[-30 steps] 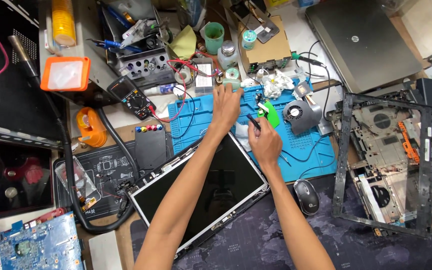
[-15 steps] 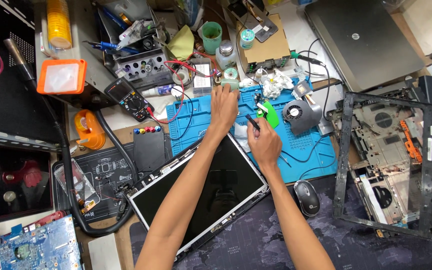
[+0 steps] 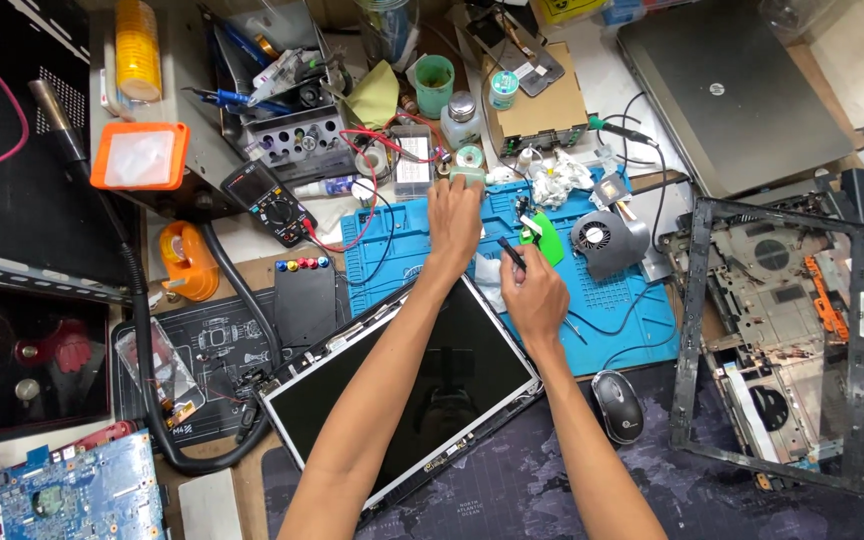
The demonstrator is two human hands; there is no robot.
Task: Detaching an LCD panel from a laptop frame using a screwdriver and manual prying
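Right hand (image 3: 532, 292) pinches a black tool (image 3: 512, 252) (left hand (image 3: 455, 212) just beside).

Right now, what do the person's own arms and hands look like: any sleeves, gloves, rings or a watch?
Both arms are bare from the bottom edge of the picture to the fingertips: no sleeves show. The left hand and the right hand wear no gloves. No watch, band or ring is visible on either wrist or on the fingers that show.

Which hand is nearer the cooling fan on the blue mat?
Right. The right hand, holding a dark tool, sits just left of the cooling fan; the left hand is farther left.
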